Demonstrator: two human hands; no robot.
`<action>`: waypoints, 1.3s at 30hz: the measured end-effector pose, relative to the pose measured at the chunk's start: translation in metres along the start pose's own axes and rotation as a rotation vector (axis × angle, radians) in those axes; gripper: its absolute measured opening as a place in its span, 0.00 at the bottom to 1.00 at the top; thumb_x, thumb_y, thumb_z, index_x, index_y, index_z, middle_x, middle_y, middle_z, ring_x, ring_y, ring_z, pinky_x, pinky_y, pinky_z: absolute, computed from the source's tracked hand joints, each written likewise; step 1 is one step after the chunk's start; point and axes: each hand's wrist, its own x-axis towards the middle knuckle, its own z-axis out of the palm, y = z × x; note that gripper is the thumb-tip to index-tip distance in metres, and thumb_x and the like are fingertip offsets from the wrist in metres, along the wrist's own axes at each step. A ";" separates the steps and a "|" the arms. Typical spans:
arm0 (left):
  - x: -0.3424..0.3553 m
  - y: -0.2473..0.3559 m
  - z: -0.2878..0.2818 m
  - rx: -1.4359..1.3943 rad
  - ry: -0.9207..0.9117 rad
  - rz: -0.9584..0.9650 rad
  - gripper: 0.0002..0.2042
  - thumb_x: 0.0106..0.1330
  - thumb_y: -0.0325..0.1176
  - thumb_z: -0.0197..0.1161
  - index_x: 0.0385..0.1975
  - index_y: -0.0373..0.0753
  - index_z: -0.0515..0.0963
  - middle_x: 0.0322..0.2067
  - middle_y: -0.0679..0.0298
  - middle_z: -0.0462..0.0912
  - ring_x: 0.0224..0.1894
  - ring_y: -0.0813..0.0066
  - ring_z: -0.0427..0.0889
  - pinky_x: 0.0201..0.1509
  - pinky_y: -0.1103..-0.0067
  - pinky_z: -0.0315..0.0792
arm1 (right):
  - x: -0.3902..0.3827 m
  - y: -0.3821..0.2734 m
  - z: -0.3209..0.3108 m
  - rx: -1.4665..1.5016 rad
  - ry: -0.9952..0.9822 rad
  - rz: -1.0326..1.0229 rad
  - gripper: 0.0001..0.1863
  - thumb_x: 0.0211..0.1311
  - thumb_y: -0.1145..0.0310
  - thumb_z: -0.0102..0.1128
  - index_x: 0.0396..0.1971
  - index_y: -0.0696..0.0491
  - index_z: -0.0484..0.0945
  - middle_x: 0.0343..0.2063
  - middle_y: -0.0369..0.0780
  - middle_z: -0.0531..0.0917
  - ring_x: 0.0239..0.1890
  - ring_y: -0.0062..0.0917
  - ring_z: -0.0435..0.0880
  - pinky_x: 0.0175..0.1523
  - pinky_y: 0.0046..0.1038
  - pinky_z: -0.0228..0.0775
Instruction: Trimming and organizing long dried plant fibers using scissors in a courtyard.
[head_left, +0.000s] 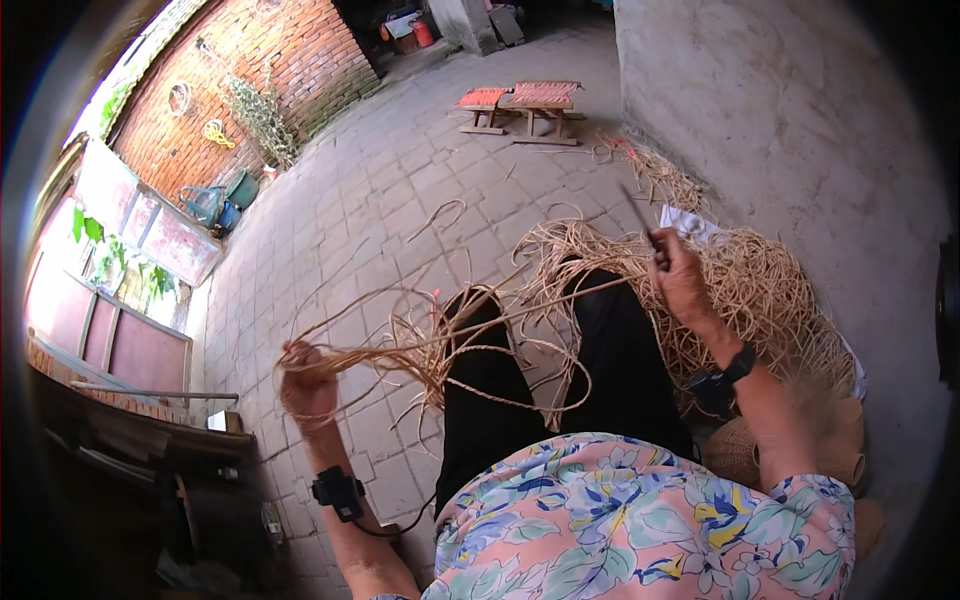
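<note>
Both closed: left hand [310, 383] gripping tan braided cord [410, 357], right hand [683, 280] gripping thin-bladed knife [639, 216]. Cord looks light, flexible, tangle-prone; best held at gathered left end.

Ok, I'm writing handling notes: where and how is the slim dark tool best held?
Probably by the thicker lower end of the slim dark tool, coming from the picture's lower right, as the right hand does: the tool's narrow end sticks out up and left.

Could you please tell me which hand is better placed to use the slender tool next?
Probably the right hand: it holds the dark knife-like tool, while the left hand is occupied with straw-coloured cord.
</note>
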 end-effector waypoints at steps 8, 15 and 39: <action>-0.038 0.037 -0.028 0.682 0.312 -0.033 0.11 0.58 0.24 0.60 0.42 0.40 0.76 0.40 0.59 0.79 0.38 0.75 0.76 0.41 0.75 0.71 | 0.025 0.085 -0.100 -0.634 0.356 0.000 0.22 0.50 0.77 0.64 0.46 0.48 0.68 0.24 0.43 0.80 0.30 0.39 0.82 0.33 0.37 0.73; -0.072 0.066 -0.027 1.405 0.346 -1.091 0.14 0.63 0.32 0.56 0.45 0.31 0.77 0.37 0.56 0.83 0.37 0.65 0.84 0.39 0.73 0.79 | 0.033 0.160 -0.193 0.303 0.534 0.244 0.14 0.60 0.75 0.53 0.46 0.53 0.67 0.19 0.34 0.74 0.18 0.17 0.72 0.21 0.20 0.64; 0.045 0.087 -0.048 1.474 0.518 0.282 0.15 0.62 0.28 0.48 0.47 0.43 0.76 0.13 0.79 0.58 0.13 0.92 0.54 0.16 0.91 0.54 | 0.036 0.083 -0.290 0.509 0.790 0.083 0.20 0.52 0.77 0.57 0.46 0.57 0.64 0.22 0.39 0.75 0.21 0.23 0.76 0.24 0.24 0.71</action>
